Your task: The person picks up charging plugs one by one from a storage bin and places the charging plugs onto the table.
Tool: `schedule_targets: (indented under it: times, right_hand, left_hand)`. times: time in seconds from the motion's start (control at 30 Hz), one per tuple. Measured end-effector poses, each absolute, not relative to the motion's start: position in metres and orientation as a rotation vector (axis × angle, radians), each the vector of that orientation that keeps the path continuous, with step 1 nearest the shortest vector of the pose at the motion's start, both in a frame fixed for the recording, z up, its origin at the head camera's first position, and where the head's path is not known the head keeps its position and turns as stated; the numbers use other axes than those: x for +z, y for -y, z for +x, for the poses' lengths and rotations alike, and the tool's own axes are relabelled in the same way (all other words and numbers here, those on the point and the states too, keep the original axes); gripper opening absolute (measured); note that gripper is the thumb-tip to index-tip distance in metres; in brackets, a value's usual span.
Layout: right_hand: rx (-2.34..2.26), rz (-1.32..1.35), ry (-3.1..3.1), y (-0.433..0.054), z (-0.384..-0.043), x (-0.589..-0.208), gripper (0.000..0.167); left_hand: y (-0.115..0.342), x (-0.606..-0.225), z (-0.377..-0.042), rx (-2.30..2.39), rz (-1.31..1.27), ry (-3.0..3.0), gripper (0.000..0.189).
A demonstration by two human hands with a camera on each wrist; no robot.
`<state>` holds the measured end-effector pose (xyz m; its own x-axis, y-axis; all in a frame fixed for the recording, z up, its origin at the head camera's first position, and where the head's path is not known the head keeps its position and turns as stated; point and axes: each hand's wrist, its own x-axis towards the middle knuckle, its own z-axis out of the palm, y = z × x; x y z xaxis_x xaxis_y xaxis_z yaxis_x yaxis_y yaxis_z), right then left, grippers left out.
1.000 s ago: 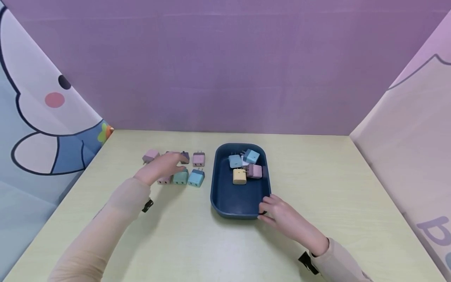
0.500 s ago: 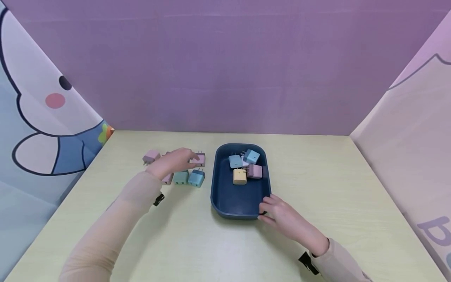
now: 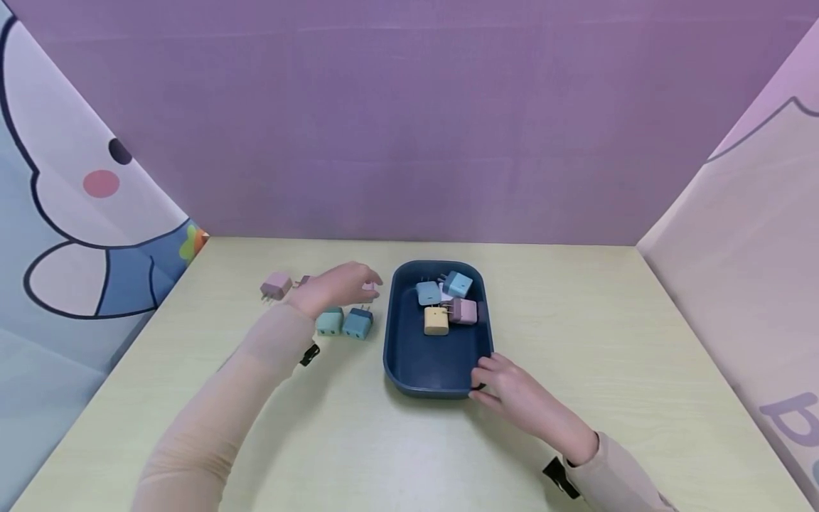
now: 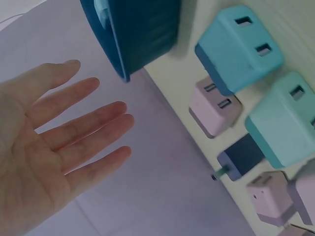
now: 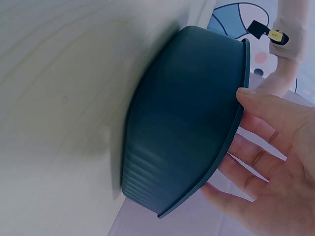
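Nearest me: right hand [image 3: 502, 387] at the near right corner of the tray [image 3: 438, 370]. In its wrist view the thumb lies outside the rim and the fingers behind it, so it is clamped on the tray. Open worktop [image 3: 384, 455] in front and to the right of the tray; its near half shows floor.

A little farther, left of the tray: green plug [image 3: 330, 322] and blue plug [image 3: 357, 323] side by side. Blue plug near the tray's left wall, only a modest lane between.

Left hand [image 3: 339, 284] lies across the back row in my head view, partly hiding a pink plug [image 3: 367, 286]. Fingers long and spread in the wrist view, nothing held; no contact with a plug shows. The hands are well apart.

I judge the step as steadying the tray while the left ranges over the plugs. A pick here would call for lowering and curling round one plug's sides without nudging its close neighbours; a crossing rightward calls for lift over the rim.

Tray's far part: yellow plug [image 3: 436, 321], mauve plug [image 3: 463, 311], then light-blue plug [image 3: 428, 293] and two-tone blue plug [image 3: 457, 284]. Lilac plug [image 3: 276, 285] at the row's left end.

Beyond: a strip of worktop, then the purple backdrop [image 3: 416, 142], limiting forward reach.
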<state>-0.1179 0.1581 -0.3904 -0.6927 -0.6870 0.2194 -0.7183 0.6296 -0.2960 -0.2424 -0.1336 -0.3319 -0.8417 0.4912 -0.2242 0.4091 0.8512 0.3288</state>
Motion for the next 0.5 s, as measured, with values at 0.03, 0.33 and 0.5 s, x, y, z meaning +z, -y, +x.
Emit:
schedule_targets:
  times: [0.03, 0.33, 0.5]
  right_hand:
    - [0.559, 1.192, 2.758, -0.158, -0.118, -0.390, 0.008]
    - [0.563, 1.189, 2.757, -0.158, -0.117, -0.390, 0.008]
    - [0.565, 1.189, 2.754, -0.158, -0.117, -0.389, 0.008]
  left_hand:
    - [0.131, -0.331, -0.243, 0.386, 0.684, -2.728, 0.033]
    - [0.114, -0.328, -0.247, 0.320, 0.740, -2.748, 0.032]
    - [0.104, -0.325, -0.250, 0.270, 0.730, -2.747, 0.033]
